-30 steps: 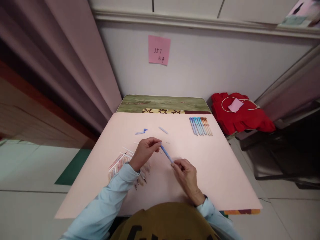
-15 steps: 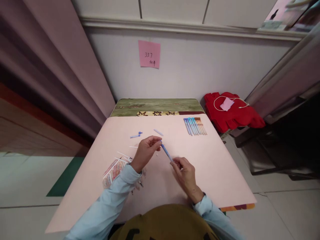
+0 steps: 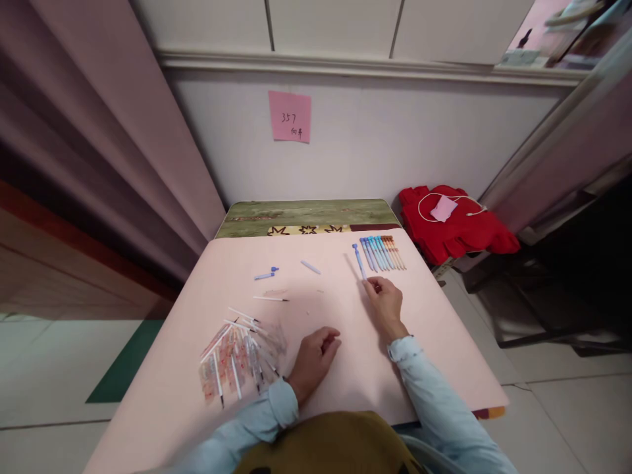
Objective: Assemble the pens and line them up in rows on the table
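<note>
My right hand (image 3: 386,306) pinches a blue pen (image 3: 360,262) by its lower end, its blue cap end pointing away from me. The pen lies just left of a row of several pens (image 3: 380,253) in blue, light blue and brown. My left hand (image 3: 316,359) rests near the table's front with curled fingers, and I see nothing in it. To its left is a pile of clear wrappers and white pen refills (image 3: 241,355). Farther back are a light blue pen barrel (image 3: 311,266) and a blue capped pen part (image 3: 265,276).
A single refill (image 3: 270,299) and tiny scraps lie mid-table on the pale pink cover (image 3: 434,362). Red cloth (image 3: 454,227) with a white cable sits beyond the table's right edge. A wall stands behind, with a pink note (image 3: 289,117), and a curtain (image 3: 168,125) hangs at left.
My right hand has carried the blue pen right and away from me, beside the row. My left hand has let go of the pen and drawn back toward me.
</note>
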### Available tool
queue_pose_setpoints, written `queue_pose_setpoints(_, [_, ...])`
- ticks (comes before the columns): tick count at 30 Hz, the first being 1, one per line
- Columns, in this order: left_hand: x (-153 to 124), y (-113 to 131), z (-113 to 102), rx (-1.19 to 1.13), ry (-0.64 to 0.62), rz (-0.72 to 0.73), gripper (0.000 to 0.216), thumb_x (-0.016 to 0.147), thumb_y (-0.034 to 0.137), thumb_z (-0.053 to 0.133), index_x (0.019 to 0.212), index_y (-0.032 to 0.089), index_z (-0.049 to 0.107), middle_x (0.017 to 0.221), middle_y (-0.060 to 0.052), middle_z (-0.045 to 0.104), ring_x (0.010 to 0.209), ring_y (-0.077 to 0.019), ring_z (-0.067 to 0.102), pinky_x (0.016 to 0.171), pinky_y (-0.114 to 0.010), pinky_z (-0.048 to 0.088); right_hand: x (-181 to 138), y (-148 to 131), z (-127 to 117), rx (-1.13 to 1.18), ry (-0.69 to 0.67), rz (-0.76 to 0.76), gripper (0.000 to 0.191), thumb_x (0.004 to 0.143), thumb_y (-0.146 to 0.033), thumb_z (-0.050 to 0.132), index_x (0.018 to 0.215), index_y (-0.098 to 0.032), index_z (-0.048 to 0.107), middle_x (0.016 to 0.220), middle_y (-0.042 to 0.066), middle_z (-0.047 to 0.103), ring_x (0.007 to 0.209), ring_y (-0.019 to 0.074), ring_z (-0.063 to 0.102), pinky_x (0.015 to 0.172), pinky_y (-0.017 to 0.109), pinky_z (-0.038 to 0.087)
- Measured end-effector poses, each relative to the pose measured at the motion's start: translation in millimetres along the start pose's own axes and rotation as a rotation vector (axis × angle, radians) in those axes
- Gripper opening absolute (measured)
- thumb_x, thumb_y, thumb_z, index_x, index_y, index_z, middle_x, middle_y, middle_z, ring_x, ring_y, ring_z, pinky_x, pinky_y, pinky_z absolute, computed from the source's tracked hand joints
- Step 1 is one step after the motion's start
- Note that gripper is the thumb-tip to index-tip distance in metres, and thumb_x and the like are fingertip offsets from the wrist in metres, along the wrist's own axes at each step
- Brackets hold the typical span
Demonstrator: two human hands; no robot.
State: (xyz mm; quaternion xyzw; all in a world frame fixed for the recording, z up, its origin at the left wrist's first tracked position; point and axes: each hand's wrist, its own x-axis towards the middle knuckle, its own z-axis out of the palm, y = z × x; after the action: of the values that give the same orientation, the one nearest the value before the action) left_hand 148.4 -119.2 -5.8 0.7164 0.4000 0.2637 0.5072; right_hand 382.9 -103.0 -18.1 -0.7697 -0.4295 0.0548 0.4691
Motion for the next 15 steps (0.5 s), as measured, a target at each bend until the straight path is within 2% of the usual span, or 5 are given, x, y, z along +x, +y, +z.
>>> queue_pose_setpoints(4, [-11.0, -12.5, 10.3, 0.070, -0.015, 0.127, 0.018, 0.091, 0.034, 0.053, 0.095, 0.026, 0.069, 0.092, -0.008, 0.072, 0.086, -0.0227, 0.066, 0.079, -0.036, 0.051, 34.3, 9.2, 12.5, -0.207, -0.032, 0.070, 0.028, 0.086, -0.040, 0.058, 0.087, -0.019, 0.076, 0.079, 0.006, 0.073, 0.071, 0.0190, 0.062, 0.070, 0.029, 0.042])
queue_pose_setpoints(9, [-10.0, -13.5, 8.9, 0.138, -0.009, 0.201, 0.019, 0.092, 0.027, 0.050, 0.093, 0.021, 0.068, 0.088, -0.007, 0.071, 0.082, -0.0199, 0.066, 0.076, -0.033, 0.050, 60.6, 6.6, 25.5, -0.336, -0.076, 0.127, 0.026, 0.084, -0.036, 0.058, 0.087, -0.019, 0.077, 0.082, 0.008, 0.075, 0.074, 0.0209, 0.063, 0.069, 0.029, 0.041])
queue_pose_setpoints(15, [-11.1, -14.9, 10.5, 0.165, -0.013, 0.231, 0.018, 0.093, 0.023, 0.050, 0.093, 0.018, 0.067, 0.088, -0.007, 0.070, 0.082, -0.0179, 0.065, 0.075, -0.030, 0.049, 74.9, 4.7, 37.5, -0.431, -0.105, 0.157, 0.027, 0.082, -0.036, 0.058, 0.089, -0.018, 0.078, 0.083, 0.012, 0.075, 0.077, 0.0234, 0.064, 0.068, 0.030, 0.040])
